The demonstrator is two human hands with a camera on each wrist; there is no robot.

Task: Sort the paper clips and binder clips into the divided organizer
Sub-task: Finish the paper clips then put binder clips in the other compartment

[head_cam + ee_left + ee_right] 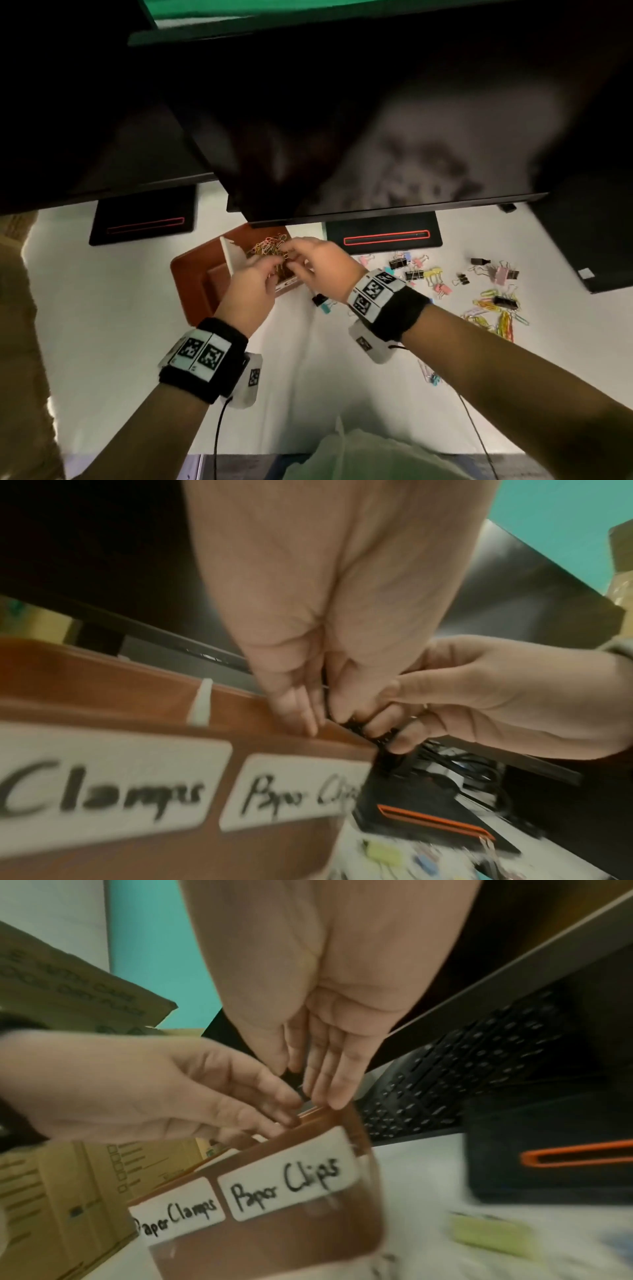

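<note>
The brown organizer (195, 274) has a white divider (227, 256) and front labels "Paper Clamps" (178, 1214) and "Paper Clips" (287, 1183). Coloured paper clips (269, 244) fill its far-right compartment. Both hands meet above that compartment. My left hand (272, 266) and my right hand (293, 264) each pinch a dark bunch of clips (363, 730) held between them. In the right wrist view this bunch (295, 1079) shows only as a dark bit behind the right hand's fingers (337, 1096). Its exact kind is too blurred to tell.
Loose binder clips (428, 274) and a heap of paper clips (496, 315) lie on the white table to the right. One black binder clip (320, 300) lies near my right wrist. Monitors (376, 137) overhang the back on black stands (383, 236). Cardboard boxes (61, 1191) stand at the left.
</note>
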